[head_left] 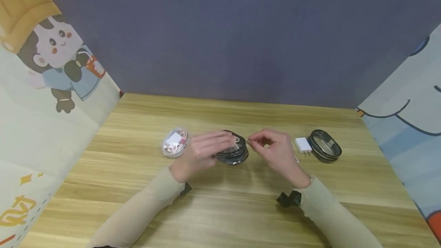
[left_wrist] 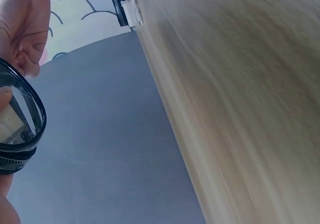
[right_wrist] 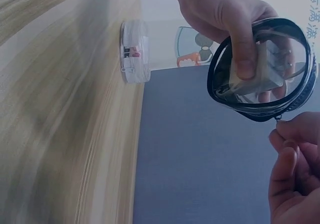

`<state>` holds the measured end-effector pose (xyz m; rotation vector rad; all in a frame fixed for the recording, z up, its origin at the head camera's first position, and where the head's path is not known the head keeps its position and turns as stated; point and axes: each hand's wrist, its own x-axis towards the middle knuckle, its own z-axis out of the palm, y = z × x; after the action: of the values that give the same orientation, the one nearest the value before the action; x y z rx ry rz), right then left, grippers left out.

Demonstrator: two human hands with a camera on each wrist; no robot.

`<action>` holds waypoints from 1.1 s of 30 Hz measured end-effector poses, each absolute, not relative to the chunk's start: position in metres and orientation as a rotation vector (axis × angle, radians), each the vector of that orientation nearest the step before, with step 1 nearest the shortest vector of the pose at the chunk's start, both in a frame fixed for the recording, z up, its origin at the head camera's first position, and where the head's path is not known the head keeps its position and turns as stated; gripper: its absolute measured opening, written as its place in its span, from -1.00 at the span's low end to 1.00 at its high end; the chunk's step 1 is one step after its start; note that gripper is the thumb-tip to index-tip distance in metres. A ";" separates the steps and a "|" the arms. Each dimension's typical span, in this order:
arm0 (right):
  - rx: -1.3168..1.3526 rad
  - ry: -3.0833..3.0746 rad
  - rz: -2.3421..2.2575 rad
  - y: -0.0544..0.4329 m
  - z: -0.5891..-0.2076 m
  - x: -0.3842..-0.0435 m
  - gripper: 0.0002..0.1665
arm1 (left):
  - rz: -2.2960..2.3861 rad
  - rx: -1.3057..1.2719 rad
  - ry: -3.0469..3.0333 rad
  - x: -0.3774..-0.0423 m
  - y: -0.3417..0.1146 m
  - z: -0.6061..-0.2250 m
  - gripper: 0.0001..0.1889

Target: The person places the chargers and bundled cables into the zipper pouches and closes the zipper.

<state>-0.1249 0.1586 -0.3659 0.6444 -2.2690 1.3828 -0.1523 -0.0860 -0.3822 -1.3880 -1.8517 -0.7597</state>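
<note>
A small clear zip pouch (head_left: 237,157) with black trim is held above the table by my left hand (head_left: 201,149). In the right wrist view, the left thumb (right_wrist: 245,59) presses on its clear face and the other fingers lie behind it. Through the plastic shows a white charger (right_wrist: 270,72), along with a bit of pale cable. At the pouch's edge, my right hand (head_left: 275,150) pinches the small zipper pull (right_wrist: 278,117) between thumb and forefinger. How far the zip is drawn cannot be made out.
Left on the wooden table (head_left: 220,217) lies a round clear case (head_left: 175,143) with a white charger and cable inside. To the right, a white charger (head_left: 302,145) with prongs sits against another black-trimmed pouch (head_left: 324,148). A dark panel (head_left: 234,49) stands behind.
</note>
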 end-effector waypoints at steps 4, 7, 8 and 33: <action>0.629 -2.283 1.388 0.156 -0.363 -0.124 -0.79 | -0.776 -1.396 -1.848 -0.152 -0.085 -0.382 -0.54; 0.636 -2.279 1.398 0.152 -0.357 -0.120 -0.79 | -0.779 -1.401 -1.841 -0.150 -0.085 -0.384 -0.54; 0.637 -2.278 1.396 0.150 -0.353 -0.117 -0.80 | -0.784 -1.406 -1.836 -0.150 -0.085 -0.384 -0.54; 0.578 -2.234 1.465 0.158 -0.349 -0.111 -0.75 | -1.073 -1.396 -1.894 -0.154 -0.085 -0.379 -0.39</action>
<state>-0.1114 0.1585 -0.3493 0.5780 -2.2339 1.4652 -0.1538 -0.0848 -0.3787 -1.3960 -1.8938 -1.0732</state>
